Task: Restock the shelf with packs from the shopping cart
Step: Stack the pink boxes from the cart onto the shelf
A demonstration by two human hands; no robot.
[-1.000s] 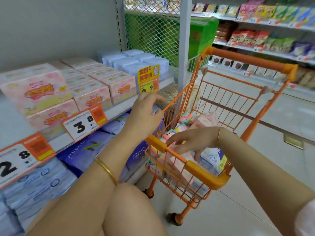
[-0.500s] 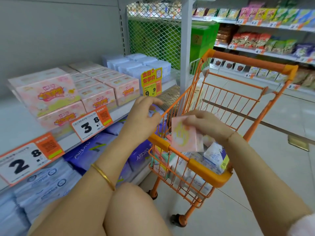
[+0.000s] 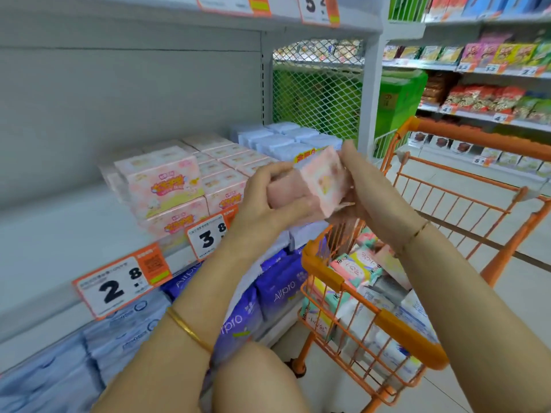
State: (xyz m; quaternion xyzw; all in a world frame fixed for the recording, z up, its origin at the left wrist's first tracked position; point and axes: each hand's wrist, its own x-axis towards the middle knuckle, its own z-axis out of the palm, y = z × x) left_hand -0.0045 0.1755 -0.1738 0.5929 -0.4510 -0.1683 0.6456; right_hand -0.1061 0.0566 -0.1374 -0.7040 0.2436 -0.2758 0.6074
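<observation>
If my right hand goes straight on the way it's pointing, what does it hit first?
Your right hand, gripping the pink pack, points up-left toward the shelf. It would probably meet the pale blue packs first, though depth is unclear.

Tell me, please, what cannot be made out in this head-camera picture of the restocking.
Head view:
- Pink soft pack, held by the left hand and right hand: print smeared by motion blur.
- White price tags on the top shelf: cut by the upper edge.
- Orange wire shopping cart: lower packs hidden under upper ones; its base cut by the lower edge.
</observation>
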